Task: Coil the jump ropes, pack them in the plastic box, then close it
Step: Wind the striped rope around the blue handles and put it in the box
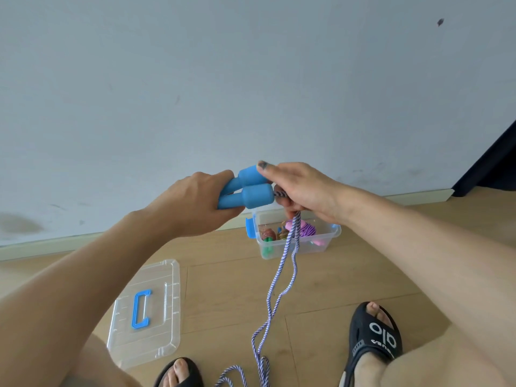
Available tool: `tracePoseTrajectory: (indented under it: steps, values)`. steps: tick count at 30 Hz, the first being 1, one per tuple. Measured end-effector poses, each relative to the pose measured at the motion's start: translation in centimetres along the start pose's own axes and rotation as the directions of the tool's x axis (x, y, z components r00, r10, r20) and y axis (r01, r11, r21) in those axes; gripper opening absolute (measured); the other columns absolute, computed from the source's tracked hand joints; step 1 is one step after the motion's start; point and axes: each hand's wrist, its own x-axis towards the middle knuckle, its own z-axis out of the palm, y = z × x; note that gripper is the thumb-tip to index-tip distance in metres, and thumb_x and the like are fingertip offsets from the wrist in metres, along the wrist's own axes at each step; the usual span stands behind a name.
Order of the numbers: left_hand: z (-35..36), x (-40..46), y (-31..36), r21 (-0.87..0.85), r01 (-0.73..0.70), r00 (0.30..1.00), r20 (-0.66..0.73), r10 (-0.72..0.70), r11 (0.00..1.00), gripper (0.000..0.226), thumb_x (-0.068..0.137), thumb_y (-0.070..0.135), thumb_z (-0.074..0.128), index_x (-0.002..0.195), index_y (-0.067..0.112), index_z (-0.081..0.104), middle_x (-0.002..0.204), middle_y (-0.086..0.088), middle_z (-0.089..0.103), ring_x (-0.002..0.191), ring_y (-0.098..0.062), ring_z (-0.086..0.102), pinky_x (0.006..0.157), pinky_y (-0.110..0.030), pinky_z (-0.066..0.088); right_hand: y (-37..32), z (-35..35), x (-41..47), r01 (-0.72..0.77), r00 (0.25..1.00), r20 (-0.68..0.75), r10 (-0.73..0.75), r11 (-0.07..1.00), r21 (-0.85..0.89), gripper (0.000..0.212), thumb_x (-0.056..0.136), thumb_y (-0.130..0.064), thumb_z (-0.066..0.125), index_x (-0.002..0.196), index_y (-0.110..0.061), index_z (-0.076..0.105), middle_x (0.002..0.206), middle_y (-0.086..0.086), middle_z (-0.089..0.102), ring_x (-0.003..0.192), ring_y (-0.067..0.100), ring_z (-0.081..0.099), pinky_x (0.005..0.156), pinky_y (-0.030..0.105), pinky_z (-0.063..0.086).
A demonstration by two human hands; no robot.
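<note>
Above the open box, both hands are raised w/ the jump rope. Risk: doubled cord trails to the floor near the sandal; stepping on it would snag the coil & yank the handles loose. Left hand is clamped round both blue handles, held side by side; right hand pinches the cord just beside them. Lid lies apart on the floor; box already holds other ropes.
</note>
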Motion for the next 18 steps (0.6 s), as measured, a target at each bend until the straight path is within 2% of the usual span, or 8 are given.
tracePoseTrajectory:
  steps: [2, 5, 8, 11, 14, 16, 18]
  values:
    - [-0.2, -0.2, -0.3, -0.057, 0.069, 0.997, -0.017, -0.070, 0.996, 0.032, 0.087, 0.053, 0.059, 0.079, 0.025, 0.046, 0.068, 0.002, 0.057, 0.062, -0.023, 0.056, 0.056, -0.034, 0.044, -0.3, -0.1, 0.0, 0.037, 0.998, -0.058, -0.035, 0.998, 0.047, 0.040, 0.099, -0.049, 0.049, 0.080, -0.014, 0.050, 0.054, -0.004, 0.034, 0.044, 0.012, 0.027, 0.045, 0.025, 0.030]
    - [-0.3, -0.3, -0.6, -0.075, 0.093, 0.993, -0.060, -0.098, 0.993, 0.029, 0.088, 0.047, 0.059, 0.077, 0.024, 0.044, 0.066, 0.002, 0.056, 0.061, -0.025, 0.054, 0.055, -0.034, 0.043, -0.8, 0.0, 0.1, 0.078, 0.989, -0.129, -0.066, 0.992, 0.095, 0.037, 0.101, -0.039, 0.051, 0.071, -0.017, 0.046, 0.049, -0.007, 0.030, 0.045, 0.014, 0.022, 0.044, 0.025, 0.019]
    - [-0.4, -0.3, -0.4, -0.118, 0.097, 0.991, -0.080, -0.107, 0.988, 0.026, 0.089, 0.036, 0.059, 0.075, 0.024, 0.041, 0.065, 0.001, 0.053, 0.059, -0.024, 0.050, 0.052, -0.032, 0.037, -0.4, 0.6, 0.3, 0.088, 0.978, -0.196, -0.072, 0.994, 0.071, 0.040, 0.102, -0.038, 0.046, 0.067, -0.017, 0.050, 0.046, -0.008, 0.031, 0.043, 0.015, 0.023, 0.047, 0.026, 0.020]
    - [-0.4, -0.1, -0.1, -0.223, 0.167, 0.982, -0.051, -0.183, 0.960, 0.028, 0.090, 0.030, 0.060, 0.074, 0.017, 0.041, 0.065, 0.000, 0.049, 0.056, -0.022, 0.043, 0.053, -0.031, 0.035, 0.1, 1.3, 0.2, 0.086, 0.949, -0.298, -0.101, 0.994, -0.065, 0.050, 0.103, -0.044, 0.036, 0.072, -0.012, 0.058, 0.041, -0.011, 0.038, 0.039, 0.009, 0.032, 0.050, 0.027, 0.028]
    - [-0.3, 0.2, 0.1, -0.417, 0.303, 0.947, 0.028, -0.321, 0.857, 0.026, 0.090, 0.029, 0.060, 0.079, 0.009, 0.047, 0.066, -0.002, 0.045, 0.057, -0.021, 0.041, 0.054, -0.031, 0.037, -0.2, 2.2, -0.1, 0.105, 0.905, -0.389, -0.172, 0.977, -0.188, 0.050, 0.104, -0.043, 0.033, 0.081, -0.006, 0.058, 0.052, -0.007, 0.045, 0.049, 0.012, 0.041, 0.057, 0.031, 0.035]
    - [-0.1, 0.3, 0.3, -0.544, 0.396, 0.908, 0.112, -0.404, 0.740, 0.019, 0.090, 0.026, 0.059, 0.087, 0.008, 0.054, 0.067, -0.003, 0.047, 0.056, -0.021, 0.043, 0.051, -0.029, 0.038, -0.4, 3.1, -0.4, 0.149, 0.906, -0.350, -0.240, 0.952, -0.266, 0.045, 0.104, -0.042, 0.034, 0.086, -0.009, 0.058, 0.055, -0.005, 0.045, 0.054, 0.015, 0.042, 0.058, 0.033, 0.036]
    - [0.3, 0.3, 0.5, -0.586, 0.466, 0.875, 0.192, -0.445, 0.663, 0.015, 0.089, 0.025, 0.059, 0.090, 0.009, 0.059, 0.066, -0.003, 0.050, 0.052, -0.019, 0.046, 0.049, -0.026, 0.037, -0.3, 3.8, -0.5, 0.170, 0.920, -0.279, -0.273, 0.923, -0.344, 0.040, 0.104, -0.040, 0.036, 0.087, -0.008, 0.054, 0.056, -0.003, 0.044, 0.054, 0.018, 0.040, 0.055, 0.034, 0.035]
